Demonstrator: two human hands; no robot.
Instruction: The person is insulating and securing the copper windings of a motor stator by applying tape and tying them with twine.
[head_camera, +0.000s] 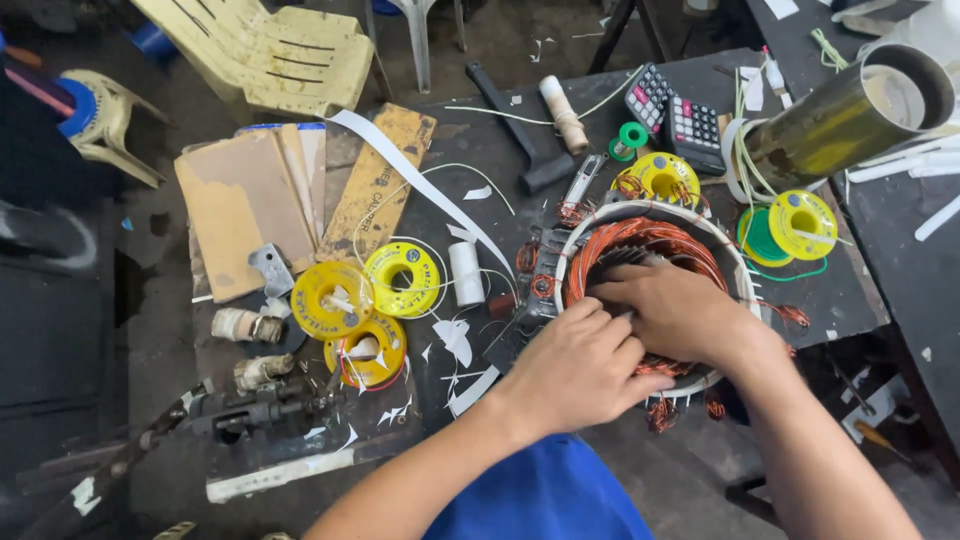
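Surface: dark, scuffed workbench (500, 140), littered with white paper scraps and loose white cord. Concrete floor behind it, pale yellow plastic chair (270, 50) at the far edge, second dark table (900, 250) to the right of the bench.

Landmark = motor stator (650, 250), a ring with copper windings, sitting at the bench's near right edge.
- Left hand (575, 365) on the stator's near-left rim, fingers curled tight at the windings; can't tell if it's pinching a wire.
- Right hand (675, 310) inside the bore, fingers bent down into the copper coils, pressing on them. Tips hidden.
- Three yellow spools (365, 300) left of the stator, white roll (465, 273) between them and it.
- Yellow spool (660, 175) just behind the stator, small green spool (632, 135) and calculator (675, 115) further behind.
- Yellow spool (803, 225) on a green one, right of the stator; brass-coloured tube (850, 115) beyond that, lying tilted.
- Hammer (520, 135) behind-left of the stator.
- Cardboard pieces (250, 200) far left.

Hidden/unclear: near half of the stator covered by both hands; its lower edge hangs past the bench. Dark metal tool (250, 410) at the bench's near-left corner, kind unclear. Chair and tube cropped by the frame.
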